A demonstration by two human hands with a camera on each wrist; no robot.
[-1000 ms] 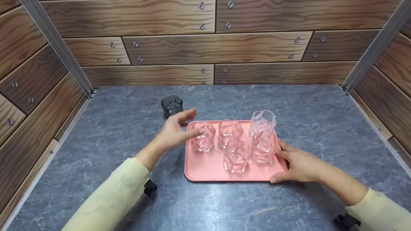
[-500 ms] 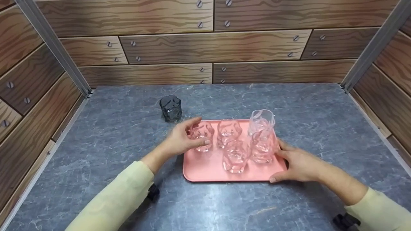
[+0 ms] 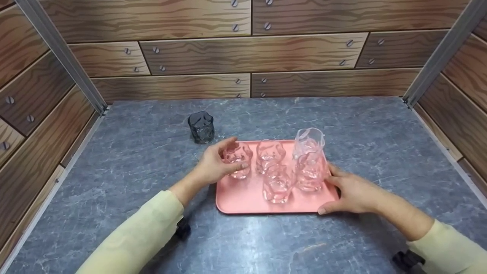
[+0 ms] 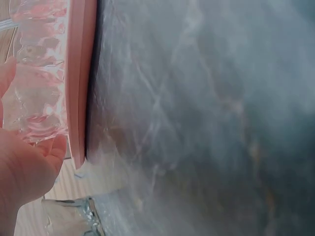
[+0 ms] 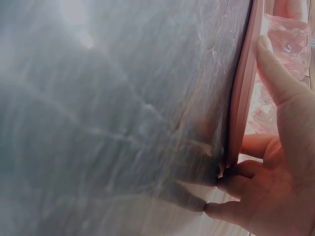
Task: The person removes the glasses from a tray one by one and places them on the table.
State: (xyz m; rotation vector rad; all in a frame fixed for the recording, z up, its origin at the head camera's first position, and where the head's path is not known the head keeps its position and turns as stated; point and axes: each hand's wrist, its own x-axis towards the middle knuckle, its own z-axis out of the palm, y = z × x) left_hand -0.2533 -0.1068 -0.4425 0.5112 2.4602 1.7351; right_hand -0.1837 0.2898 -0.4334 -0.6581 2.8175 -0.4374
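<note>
A pink tray (image 3: 239, 198) lies on the table, carrying several clear wavy-sided glasses. My left hand (image 3: 213, 163) holds the back-left clear glass (image 3: 239, 151), thumb across its front and fingers behind it. In the left wrist view, fingertips (image 4: 58, 147) curl at the glass close to the tray edge. My right hand (image 3: 357, 194) grips the tray's right end, its thumb at the near corner and other fingers along the side. Beside the held glass is another glass (image 3: 270, 154); one (image 3: 277, 186) stands in front, and two more, a nearer (image 3: 310, 175) and a taller-looking far one (image 3: 310, 139), stand at right.
A dark grey glass (image 3: 201, 127) stands on the marbled table (image 3: 133, 144), behind and left of the tray. Wood-patterned panels (image 3: 198, 57) enclose the back and sides, with metal posts (image 3: 64, 61) at the corners.
My left hand has come right and slightly down, from beside the dark glass to around the back-left clear glass. My right hand stays on the tray.
</note>
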